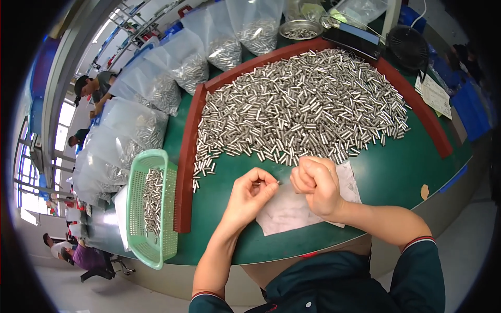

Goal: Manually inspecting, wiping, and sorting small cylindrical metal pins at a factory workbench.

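A large heap of short shiny metal pins (297, 104) spreads over the green table (386, 180) in front of me. My left hand (249, 197) is at the heap's near edge, thumb and forefinger pinched together. A small metal tip shows at those fingertips, apparently one pin, mostly hidden. To its right my right hand (321, 188) is closed in a fist, palm side turned away, so whatever it holds is out of sight. Both hands hover over a smudged whitish cloth or paper sheet (284, 216) that lies on the table. The hands are apart.
Dark red wooden rails (187, 172) border the heap. Left of them stands a green plastic basket (136, 224) partly filled with pins. Clear bags of pins (190, 65) line the far left. A phone (352, 41), a metal dish (301, 24) and a black fan (407, 49) sit behind.
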Demonstrator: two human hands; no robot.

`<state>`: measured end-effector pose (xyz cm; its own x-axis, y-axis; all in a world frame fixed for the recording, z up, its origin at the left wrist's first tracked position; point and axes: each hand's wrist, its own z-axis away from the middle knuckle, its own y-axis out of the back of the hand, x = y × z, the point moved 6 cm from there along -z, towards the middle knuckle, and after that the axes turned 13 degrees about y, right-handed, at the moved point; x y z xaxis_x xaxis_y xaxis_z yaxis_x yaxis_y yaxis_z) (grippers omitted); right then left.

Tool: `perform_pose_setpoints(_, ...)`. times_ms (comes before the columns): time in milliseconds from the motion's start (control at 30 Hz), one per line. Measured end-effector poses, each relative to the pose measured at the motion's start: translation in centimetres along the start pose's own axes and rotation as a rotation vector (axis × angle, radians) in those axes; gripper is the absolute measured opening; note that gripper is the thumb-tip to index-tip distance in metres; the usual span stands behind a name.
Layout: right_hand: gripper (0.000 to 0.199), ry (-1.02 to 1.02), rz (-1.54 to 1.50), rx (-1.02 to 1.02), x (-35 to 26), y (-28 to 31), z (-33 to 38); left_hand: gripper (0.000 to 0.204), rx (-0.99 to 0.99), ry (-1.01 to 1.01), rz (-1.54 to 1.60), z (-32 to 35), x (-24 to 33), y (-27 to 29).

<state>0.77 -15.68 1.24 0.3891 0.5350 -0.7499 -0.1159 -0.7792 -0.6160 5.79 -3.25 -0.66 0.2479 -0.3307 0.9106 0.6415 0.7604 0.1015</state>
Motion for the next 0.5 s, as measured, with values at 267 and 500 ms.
perform_pose_setpoints(267,0.035,-0.072,-0.104,0.008,1.0,0.2,-0.1,0.018,-0.252,0.197,0.798,-1.0,-1.7,1.6)
perform_pose_setpoints(500,0.034,-0.077,-0.108,0.026,0.7,0.2,-0.5,0.025,-0.234,0.226,0.829,-1.2,-1.7,2.0)
